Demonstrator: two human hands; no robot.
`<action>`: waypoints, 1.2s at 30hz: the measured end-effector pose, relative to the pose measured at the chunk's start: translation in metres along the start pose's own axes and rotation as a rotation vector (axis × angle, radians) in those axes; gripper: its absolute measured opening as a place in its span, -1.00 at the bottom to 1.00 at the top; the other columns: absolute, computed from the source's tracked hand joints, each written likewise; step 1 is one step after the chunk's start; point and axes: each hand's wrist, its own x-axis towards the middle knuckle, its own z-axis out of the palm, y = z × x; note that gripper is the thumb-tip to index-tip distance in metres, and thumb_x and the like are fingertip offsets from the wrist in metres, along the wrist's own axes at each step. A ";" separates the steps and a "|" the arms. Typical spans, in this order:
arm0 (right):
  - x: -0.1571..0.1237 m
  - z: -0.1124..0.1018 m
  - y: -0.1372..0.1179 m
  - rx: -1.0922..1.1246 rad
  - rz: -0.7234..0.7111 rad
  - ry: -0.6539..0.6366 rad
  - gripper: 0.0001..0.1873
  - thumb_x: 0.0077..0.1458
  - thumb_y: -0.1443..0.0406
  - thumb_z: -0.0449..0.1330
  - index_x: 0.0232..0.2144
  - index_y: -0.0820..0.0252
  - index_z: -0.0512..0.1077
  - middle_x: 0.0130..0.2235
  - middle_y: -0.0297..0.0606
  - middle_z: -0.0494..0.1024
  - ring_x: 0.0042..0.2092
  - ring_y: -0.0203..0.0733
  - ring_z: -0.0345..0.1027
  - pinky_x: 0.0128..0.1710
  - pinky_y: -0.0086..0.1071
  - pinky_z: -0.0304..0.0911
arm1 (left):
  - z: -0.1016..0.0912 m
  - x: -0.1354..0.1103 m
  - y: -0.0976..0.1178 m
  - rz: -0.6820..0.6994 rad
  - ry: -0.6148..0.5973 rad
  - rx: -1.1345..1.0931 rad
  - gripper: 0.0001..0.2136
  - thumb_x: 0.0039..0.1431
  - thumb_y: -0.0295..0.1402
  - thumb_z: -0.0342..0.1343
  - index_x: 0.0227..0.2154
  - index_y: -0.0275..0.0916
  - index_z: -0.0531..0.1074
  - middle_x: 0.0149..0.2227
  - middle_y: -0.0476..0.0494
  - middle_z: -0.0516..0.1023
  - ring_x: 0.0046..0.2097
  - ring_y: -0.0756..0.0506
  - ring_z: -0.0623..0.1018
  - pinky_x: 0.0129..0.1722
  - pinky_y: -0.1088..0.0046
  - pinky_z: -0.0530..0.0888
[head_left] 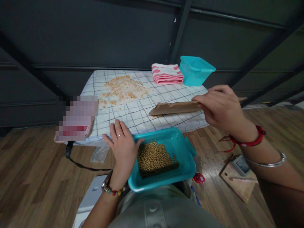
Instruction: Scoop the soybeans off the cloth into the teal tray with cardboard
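My right hand [220, 107] grips a folded strip of brown cardboard [175, 108] by its right end. The strip stands on edge over the checked tablecloth, with a few soybeans at its near left side. My left hand [123, 142] lies with fingers spread at the table's front edge, its thumb over the left rim of a turquoise plastic bin [163, 183]. The bin is at my lap, against the table edge, with many soybeans [154, 156] inside. Farther back on the cloth spreads a pile of soybeans mixed with whitish grains [128, 88].
A folded pink-and-white towel [167, 73] and a second turquoise bin [197, 71] stand at the table's back right. A blurred-out phone-like object [77, 118] sits at the left edge, with a black strap hanging down. A wooden board [239, 182] lies on the floor at right.
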 end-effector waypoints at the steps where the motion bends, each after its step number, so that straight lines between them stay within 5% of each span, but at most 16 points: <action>1: 0.000 0.000 0.000 0.003 -0.003 0.009 -0.78 0.03 0.48 -0.03 -0.27 0.21 0.31 -0.48 -0.33 0.40 -0.42 -0.25 0.23 -0.21 -0.28 0.17 | 0.001 0.000 0.000 0.000 0.002 -0.002 -0.22 -0.05 -0.18 0.09 0.14 -0.57 -0.08 0.20 -0.59 0.07 0.22 -0.42 0.03 0.10 -0.24 -0.06; 36: -0.004 -0.038 -0.024 0.062 -0.037 0.014 -0.64 -0.09 0.53 -0.05 -0.22 0.18 0.28 -0.52 -0.38 0.40 -0.47 -0.29 0.25 -0.11 -0.23 0.15 | -0.003 0.001 0.002 -0.017 0.010 -0.036 -0.31 -0.04 -0.28 0.07 0.12 -0.59 0.01 0.19 -0.61 0.08 0.21 -0.42 0.06 0.10 -0.23 -0.04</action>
